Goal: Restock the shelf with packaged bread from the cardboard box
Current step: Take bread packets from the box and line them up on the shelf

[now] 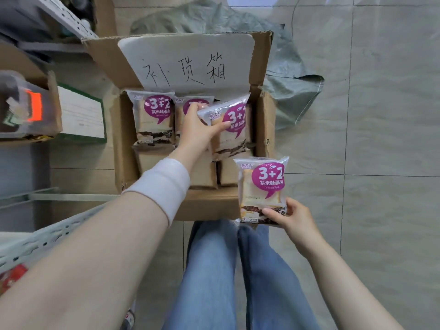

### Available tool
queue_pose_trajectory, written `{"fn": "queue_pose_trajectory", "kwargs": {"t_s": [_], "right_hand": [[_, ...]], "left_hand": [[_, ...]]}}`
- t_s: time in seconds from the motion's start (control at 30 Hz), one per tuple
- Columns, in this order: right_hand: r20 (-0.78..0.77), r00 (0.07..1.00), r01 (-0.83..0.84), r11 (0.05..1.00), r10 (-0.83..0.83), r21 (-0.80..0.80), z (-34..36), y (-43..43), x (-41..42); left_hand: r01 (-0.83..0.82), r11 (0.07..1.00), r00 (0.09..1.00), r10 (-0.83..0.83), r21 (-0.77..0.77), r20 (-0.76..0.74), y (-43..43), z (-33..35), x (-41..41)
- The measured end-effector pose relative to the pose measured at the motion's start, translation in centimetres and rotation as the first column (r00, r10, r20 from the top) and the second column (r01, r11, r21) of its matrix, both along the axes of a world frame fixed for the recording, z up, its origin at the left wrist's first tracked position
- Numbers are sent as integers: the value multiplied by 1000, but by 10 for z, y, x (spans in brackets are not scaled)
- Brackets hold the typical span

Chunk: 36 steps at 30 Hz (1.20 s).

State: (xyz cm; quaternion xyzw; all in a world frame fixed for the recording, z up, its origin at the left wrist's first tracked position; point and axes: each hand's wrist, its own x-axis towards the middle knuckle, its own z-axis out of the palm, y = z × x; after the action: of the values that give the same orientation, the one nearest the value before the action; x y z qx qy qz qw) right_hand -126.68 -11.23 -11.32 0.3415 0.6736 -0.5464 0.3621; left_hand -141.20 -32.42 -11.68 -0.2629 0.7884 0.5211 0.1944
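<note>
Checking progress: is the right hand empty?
No, the right hand pinches a packaged bread by its bottom edge, near the cardboard box corner.

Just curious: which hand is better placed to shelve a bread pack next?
Likely the right hand: it holds a bread pack clear of the cardboard box. The left hand grips a tilted pack inside it, though the shelf lies left.

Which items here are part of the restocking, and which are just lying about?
Part of the job: cardboard box; tilted bread pack gripped by the left hand; second bread pack held by the right hand; boxed packs; shelf rail.
Lying about: green sack; clear tub; green-edged board.
</note>
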Motion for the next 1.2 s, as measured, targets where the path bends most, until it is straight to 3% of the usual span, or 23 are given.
{"fn": "queue_pose_trajectory", "kwargs": {"t_s": [0.23,0.47,0.63,0.8,0.93,1.2], "right_hand": [[-192,950,-278,947,246,-162,86,14,19],[-410,792,-553,817,454,-163,202,-30,51],[-560,578,-760,642,594,-103,276,-103,86],[-667,388,-882,467,636,-67,333,-197,129],[-726,322,-927,358,608,-111,375,-278,175],[-755,210,-972,216,622,-92,405,-430,243]], "left_hand": [[-277,959,937,282,50,-206,-37,148,101],[-580,810,713,558,91,-425,-82,321,265],[-769,632,476,665,94,-575,-123,412,369],[-870,469,256,691,149,-676,-175,465,467],[-902,381,131,689,202,-712,-226,489,542],[-911,332,57,688,244,-724,-328,496,621]]}}
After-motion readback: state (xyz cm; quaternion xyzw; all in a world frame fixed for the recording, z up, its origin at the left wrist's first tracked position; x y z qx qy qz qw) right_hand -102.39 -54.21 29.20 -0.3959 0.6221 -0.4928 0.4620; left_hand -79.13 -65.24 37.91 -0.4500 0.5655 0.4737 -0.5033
